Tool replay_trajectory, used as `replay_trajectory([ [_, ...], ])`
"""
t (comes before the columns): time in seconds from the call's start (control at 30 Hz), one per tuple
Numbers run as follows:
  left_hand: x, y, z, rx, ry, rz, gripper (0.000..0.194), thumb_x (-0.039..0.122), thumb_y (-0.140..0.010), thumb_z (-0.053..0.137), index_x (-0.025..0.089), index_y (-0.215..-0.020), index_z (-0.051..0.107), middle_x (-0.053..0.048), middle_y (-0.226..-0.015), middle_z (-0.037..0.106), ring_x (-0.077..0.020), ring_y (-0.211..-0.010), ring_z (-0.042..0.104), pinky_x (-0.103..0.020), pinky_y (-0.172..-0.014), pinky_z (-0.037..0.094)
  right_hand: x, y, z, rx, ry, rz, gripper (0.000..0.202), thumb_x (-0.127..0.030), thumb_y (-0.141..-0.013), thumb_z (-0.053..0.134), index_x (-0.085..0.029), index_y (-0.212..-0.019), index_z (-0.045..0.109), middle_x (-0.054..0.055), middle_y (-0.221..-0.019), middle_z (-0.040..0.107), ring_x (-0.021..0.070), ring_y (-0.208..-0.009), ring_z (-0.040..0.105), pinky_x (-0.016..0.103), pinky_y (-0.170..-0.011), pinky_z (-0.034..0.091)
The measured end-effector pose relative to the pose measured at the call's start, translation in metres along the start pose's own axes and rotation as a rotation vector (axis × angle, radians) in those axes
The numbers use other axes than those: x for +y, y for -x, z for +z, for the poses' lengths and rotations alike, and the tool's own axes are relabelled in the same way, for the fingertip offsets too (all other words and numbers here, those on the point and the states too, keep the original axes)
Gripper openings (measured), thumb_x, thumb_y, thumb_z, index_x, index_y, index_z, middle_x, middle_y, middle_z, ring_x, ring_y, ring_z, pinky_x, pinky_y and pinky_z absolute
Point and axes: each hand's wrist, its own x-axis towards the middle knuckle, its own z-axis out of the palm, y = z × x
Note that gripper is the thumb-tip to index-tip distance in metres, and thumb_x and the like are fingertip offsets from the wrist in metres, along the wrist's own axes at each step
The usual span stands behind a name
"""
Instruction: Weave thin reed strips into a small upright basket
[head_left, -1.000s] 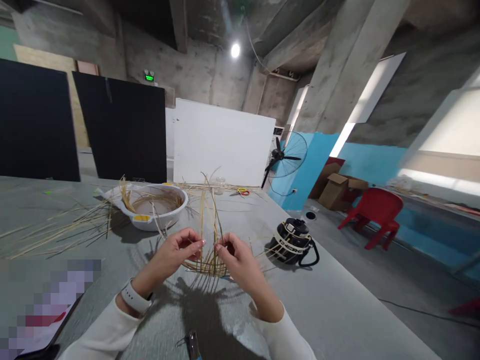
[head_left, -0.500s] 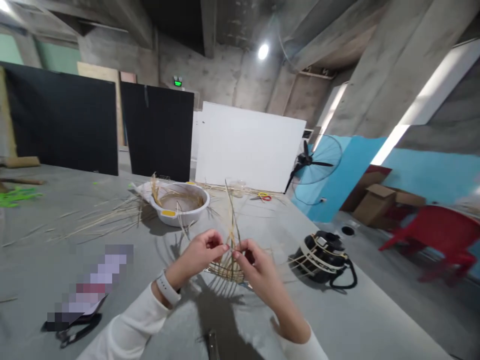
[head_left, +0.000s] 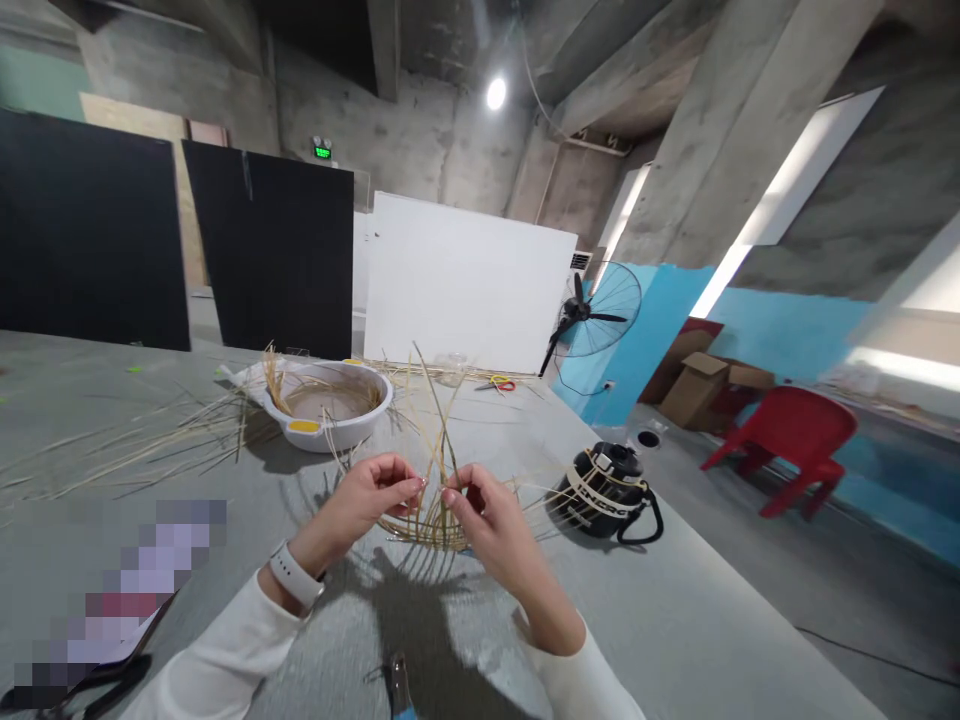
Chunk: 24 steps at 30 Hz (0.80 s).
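Note:
A partly woven basket (head_left: pixel 431 538) of thin straw-coloured strips rests on the grey table in front of me, its long loose strips (head_left: pixel 441 420) sticking up and crossing. My left hand (head_left: pixel 375 495), with a white watch band at the wrist, pinches a strip at the basket's left side between thumb and forefinger. On the other side, my right hand (head_left: pixel 484 510) has its thumb and fingertips closed on an upright strip. The two sets of fingertips are a small gap apart. Both hands partly cover the basket's sides.
Behind the left hand stands a white basin (head_left: pixel 352 434) with strips in it; loose strips (head_left: pixel 161 440) lie beside it. Scissors (head_left: pixel 501 384) lie farther back. A black jug (head_left: pixel 604 490) stands right, a small tool (head_left: pixel 400 685) lies near me, and a blurred-out object (head_left: pixel 142 590) is left.
My view has turned to the right, so everything sits farther left. The upright strips now spread apart and cross more, and the fingertips are slightly farther apart.

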Motion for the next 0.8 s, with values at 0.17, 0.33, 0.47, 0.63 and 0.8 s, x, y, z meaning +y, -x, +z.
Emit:
replay_trajectory([
  [0.17, 0.002, 0.000, -0.003, -0.023, -0.019, -0.025, 0.027, 0.040, -0.071, 0.067, 0.015, -0.075, 0.059, 0.001, -0.068, 0.060, -0.0123, -0.064, 0.058, -0.024, -0.061, 0.048, -0.005, 0.004, 0.000, 0.000, 0.048, -0.056, 0.008, -0.024, -0.087, 0.048, -0.018, -0.084, 0.052, -0.002, -0.067, 0.050, 0.0125, -0.059, 0.044, 0.023, -0.055, 0.033],
  [0.33, -0.005, -0.004, 0.000, 0.072, -0.045, -0.031, 0.027, 0.040, -0.067, 0.069, 0.015, -0.069, 0.057, 0.003, -0.061, 0.056, -0.0109, -0.057, 0.054, -0.023, -0.055, 0.044, -0.011, 0.008, 0.002, -0.044, 0.143, -0.211, 0.007, -0.020, -0.090, 0.044, -0.019, -0.086, 0.050, 0.003, -0.081, 0.053, 0.0147, -0.070, 0.048, 0.025, -0.062, 0.035],
  [0.47, -0.007, -0.004, 0.001, 0.018, -0.003, 0.004, 0.025, 0.037, -0.066, 0.071, 0.014, -0.070, 0.060, 0.002, -0.063, 0.059, -0.0106, -0.057, 0.054, -0.024, -0.058, 0.043, -0.009, 0.007, 0.001, -0.109, 0.126, -0.264, 0.008, -0.018, -0.090, 0.044, -0.019, -0.086, 0.051, 0.003, -0.083, 0.055, 0.0143, -0.071, 0.049, 0.024, -0.064, 0.035],
  [0.63, -0.002, 0.000, -0.001, -0.138, 0.050, 0.012, 0.022, 0.034, -0.071, 0.069, 0.012, -0.074, 0.066, 0.001, -0.062, 0.060, -0.0097, -0.058, 0.053, -0.023, -0.061, 0.043, -0.002, 0.002, -0.005, -0.122, 0.086, -0.159, 0.007, -0.021, -0.089, 0.047, -0.018, -0.086, 0.052, 0.000, -0.073, 0.054, 0.0128, -0.062, 0.046, 0.024, -0.059, 0.035],
  [0.8, 0.000, 0.000, -0.004, -0.128, 0.064, -0.052, 0.024, 0.035, -0.068, 0.071, 0.012, -0.074, 0.066, 0.000, -0.064, 0.062, -0.0108, -0.061, 0.055, -0.024, -0.063, 0.044, -0.006, 0.005, -0.005, -0.112, 0.129, -0.209, 0.007, -0.020, -0.090, 0.047, -0.018, -0.086, 0.053, 0.002, -0.078, 0.055, 0.0131, -0.067, 0.049, 0.024, -0.063, 0.036],
])
